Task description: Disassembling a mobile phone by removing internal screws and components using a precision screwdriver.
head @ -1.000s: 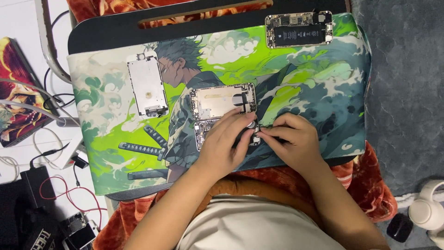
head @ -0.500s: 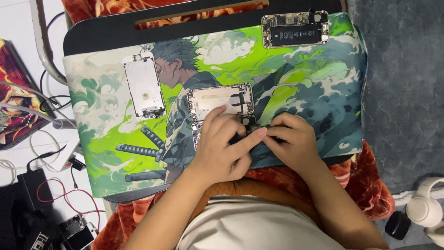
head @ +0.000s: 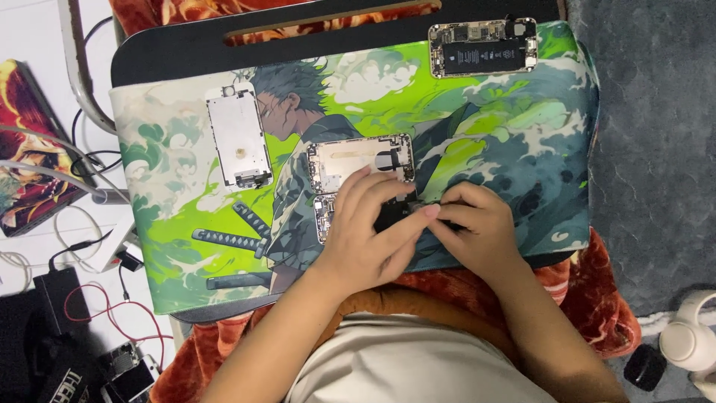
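An opened phone rear housing [head: 350, 160] lies on the green illustrated mat [head: 179, 269], and my left hand [head: 365, 239] rests flat over its near half. My right hand [head: 477, 231] meets the left at the housing's right side, fingertips pinched together on a small dark part [head: 393, 216] that is mostly hidden. A detached phone screen panel [head: 239, 136] lies face down to the left. A second opened phone body with a black battery [head: 482, 47] sits at the mat's far right corner.
The mat covers a black lap tray [head: 179, 56] with a slot handle. Cables, a black power adapter [head: 60, 302] and small gadgets lie on the white floor at left. White headphones [head: 690, 336] sit at the lower right on grey carpet.
Both hands stay over the opened housing; the fingers have shifted slightly while working the small part. The view has drifted a little.
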